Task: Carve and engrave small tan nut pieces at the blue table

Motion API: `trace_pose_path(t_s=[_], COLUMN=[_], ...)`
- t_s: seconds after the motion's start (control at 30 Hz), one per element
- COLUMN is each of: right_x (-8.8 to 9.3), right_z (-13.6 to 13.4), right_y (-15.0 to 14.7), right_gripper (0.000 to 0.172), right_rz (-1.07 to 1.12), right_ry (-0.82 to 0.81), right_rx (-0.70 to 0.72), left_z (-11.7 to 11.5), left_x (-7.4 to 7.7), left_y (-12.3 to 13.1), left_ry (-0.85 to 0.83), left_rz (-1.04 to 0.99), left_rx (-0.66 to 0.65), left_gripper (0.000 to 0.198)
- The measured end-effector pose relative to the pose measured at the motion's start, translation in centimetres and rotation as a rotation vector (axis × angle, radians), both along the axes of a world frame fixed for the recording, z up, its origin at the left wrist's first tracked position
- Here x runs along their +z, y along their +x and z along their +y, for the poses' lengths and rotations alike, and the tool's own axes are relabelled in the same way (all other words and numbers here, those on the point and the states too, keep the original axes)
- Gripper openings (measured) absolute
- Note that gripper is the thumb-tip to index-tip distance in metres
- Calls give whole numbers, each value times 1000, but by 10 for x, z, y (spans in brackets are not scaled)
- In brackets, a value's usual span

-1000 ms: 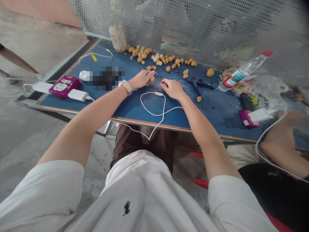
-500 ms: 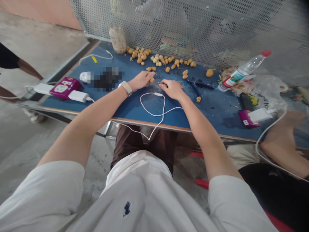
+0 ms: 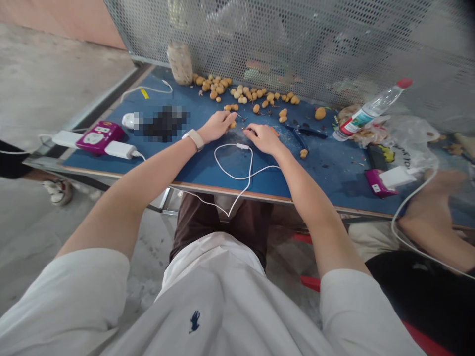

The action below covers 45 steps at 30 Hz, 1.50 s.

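My left hand (image 3: 218, 126) is closed around a small tan gourd (image 3: 233, 125), which shows at the fingertips. My right hand (image 3: 262, 136) lies just across from it, fingers curled, with a tiny dark tip poking out toward the gourd; what it belongs to is hidden. Behind both hands several loose tan gourds (image 3: 218, 88) lie in a row along the mesh. Right of my right hand is a pair of blue-handled pliers (image 3: 309, 131), with a two-lobed gourd (image 3: 303, 154) by one handle. A white cable (image 3: 243, 146) loops on the table in front of my hands.
A jar (image 3: 180, 63) stands at the back left of the blue table (image 3: 326, 178). A purple power socket (image 3: 100, 138) with white plugs sits left, another purple socket (image 3: 380, 183) right. A plastic bottle (image 3: 367, 116) leans near plastic bags. Another person's arm (image 3: 432, 217) is at right.
My hands hold almost the same position, the gourd still in the left one. At the far left, the passer-by's leg and shoe have shifted. The view has tilted very slightly.
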State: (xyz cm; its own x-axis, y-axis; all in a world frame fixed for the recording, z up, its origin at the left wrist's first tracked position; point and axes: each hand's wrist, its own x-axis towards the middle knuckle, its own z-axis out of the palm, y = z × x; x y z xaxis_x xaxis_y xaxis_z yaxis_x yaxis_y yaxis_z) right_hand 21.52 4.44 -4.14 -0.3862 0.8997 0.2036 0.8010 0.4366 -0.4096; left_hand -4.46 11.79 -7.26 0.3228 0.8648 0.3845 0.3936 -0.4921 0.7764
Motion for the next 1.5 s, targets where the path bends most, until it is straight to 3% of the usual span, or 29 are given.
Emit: trace_pose_path(t_s=[0.27, 1.27, 1.5], right_x=[2, 0, -1], right_z=[-2, -1, -1], right_y=[1, -3, -3], right_gripper=[48, 46, 45], right_rz=[25, 16, 25], right_ry=[-2, -14, -12], right_rx=[18, -12, -7], left_z=[-6, -21, -17], left_x=[10, 11, 3], left_y=[-3, 13, 14], left_ry=[30, 29, 46], left_rz=[4, 13, 17], left_rx=[172, 126, 104], left_gripper=[51, 30, 29])
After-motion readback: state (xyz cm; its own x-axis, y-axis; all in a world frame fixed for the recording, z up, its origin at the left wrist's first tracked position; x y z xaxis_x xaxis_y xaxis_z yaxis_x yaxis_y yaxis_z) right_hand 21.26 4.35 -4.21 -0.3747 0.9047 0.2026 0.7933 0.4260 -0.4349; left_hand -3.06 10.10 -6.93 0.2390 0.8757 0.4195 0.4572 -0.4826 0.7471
